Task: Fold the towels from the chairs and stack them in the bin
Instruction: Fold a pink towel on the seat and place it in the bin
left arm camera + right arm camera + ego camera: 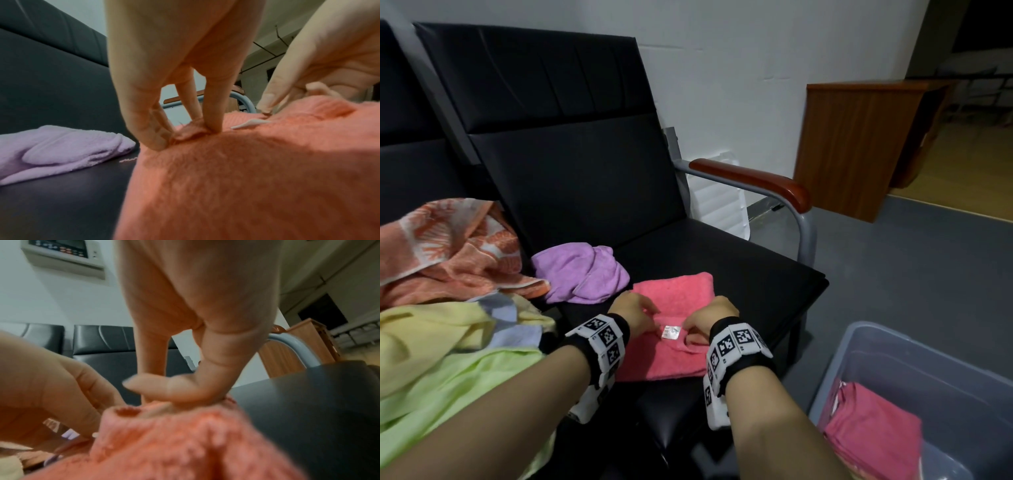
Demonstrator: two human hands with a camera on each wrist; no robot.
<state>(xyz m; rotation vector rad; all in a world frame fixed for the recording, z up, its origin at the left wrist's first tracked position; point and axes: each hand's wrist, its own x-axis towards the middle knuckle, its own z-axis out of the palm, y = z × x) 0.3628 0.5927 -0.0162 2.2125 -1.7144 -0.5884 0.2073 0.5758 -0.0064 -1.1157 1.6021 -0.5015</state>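
Observation:
A pink towel (674, 298) lies partly folded on the black chair seat (750, 274), with a white label (671, 331) on top. My left hand (650, 320) pinches a small fold of it just left of the label; the left wrist view shows the fingertips (213, 128) closed on the fabric (236, 178). My right hand (690, 330) grips the towel's edge right of the label, one finger (164, 386) curled over the rolled hem (127, 413). The grey bin (887, 342) stands at the lower right with a folded red towel (873, 431) inside.
A purple towel (582, 274) lies crumpled just left of the pink one. Orange patterned (448, 246), yellow (431, 329), pale blue (506, 318) and green (448, 387) towels are piled on the left seat. A wooden armrest (753, 180) borders the chair on the right.

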